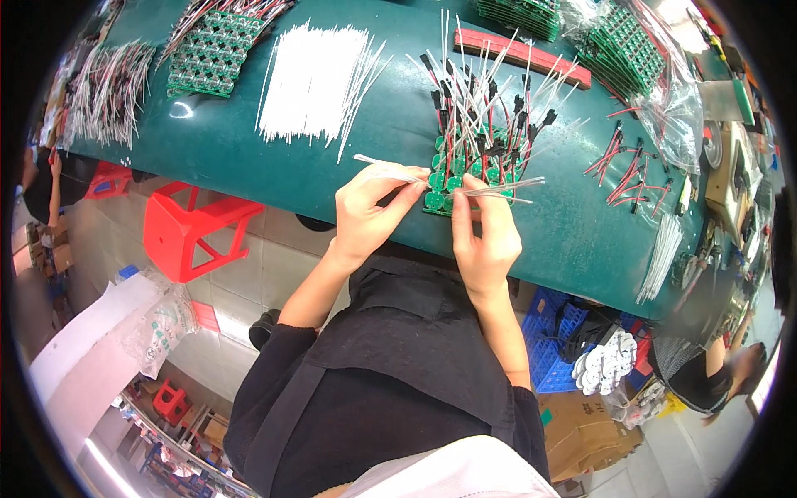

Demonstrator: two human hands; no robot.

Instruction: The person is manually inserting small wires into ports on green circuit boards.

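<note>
A panel of small green circuit boards [456, 163] lies in front of me, with red and black wires, black connectors and thin white strips standing up from it. My left hand [371, 209] pinches a few thin white strips [384, 171], which look like cable ties, at the panel's left edge. Beside the panel's near edge, my right hand [486, 236] is closed on more white strips [508, 190] that fan out to the right. The fingertips of both hands are close to the boards; what exactly they touch there is too small to tell.
A pile of white strips [311, 83] lies left of the panel, another bundle [662, 259] at the right. Loose red-black wires [635, 174] and a red bar [523, 56] lie near. More green boards [214, 54] are behind. A red stool [195, 231] stands left.
</note>
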